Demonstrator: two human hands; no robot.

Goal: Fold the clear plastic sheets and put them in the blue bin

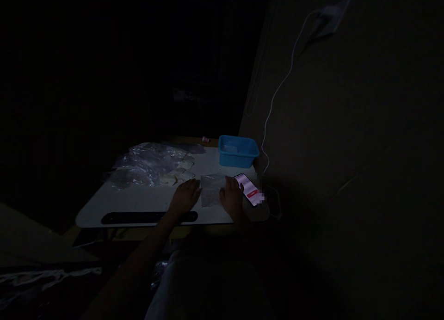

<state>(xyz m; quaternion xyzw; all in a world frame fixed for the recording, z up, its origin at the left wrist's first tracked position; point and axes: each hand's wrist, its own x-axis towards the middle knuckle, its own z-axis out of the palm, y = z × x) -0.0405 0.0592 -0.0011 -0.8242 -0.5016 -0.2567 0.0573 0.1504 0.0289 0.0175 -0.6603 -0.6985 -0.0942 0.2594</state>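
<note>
In dim light, a flat clear plastic bag [210,190] lies on a white tabletop [138,200]. My left hand [185,198] rests palm down at the bag's left edge, fingers stretched forward. On the opposite side, my right hand [231,197] lies over the bag's right edge with its fingers spread. Neither hand visibly grips anything. Just right of my right hand is a phone [247,189] with a lit screen showing a red patch.
A crumpled heap of clear plastic [149,165] covers the table's left. At the back right stands a blue basin [237,159]. A small pinkish cup-like item [206,139] lies behind the table. A white cable [272,102] hangs from a wall outlet [333,17]. A dark slot [138,218] runs along the front.
</note>
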